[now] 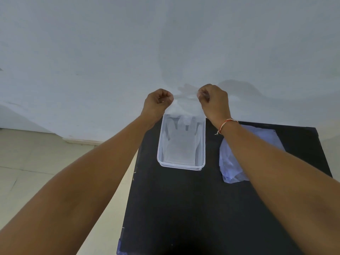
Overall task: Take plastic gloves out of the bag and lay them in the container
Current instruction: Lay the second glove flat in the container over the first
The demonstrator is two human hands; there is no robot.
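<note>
Both hands, left [159, 102] and right [211, 100], pinch a glove [184, 105] between them above the container [181, 165].

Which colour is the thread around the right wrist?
The thread is red-orange and white, clearest in the head view.

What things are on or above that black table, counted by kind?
Clear container: 1
Plastic glove held up by the left hand and right hand: 1
Gloves already lying in the container: at least 1, exact number unclear
Bluish plastic bag: 1
Hands: 2
Total: 6, at the least
</note>
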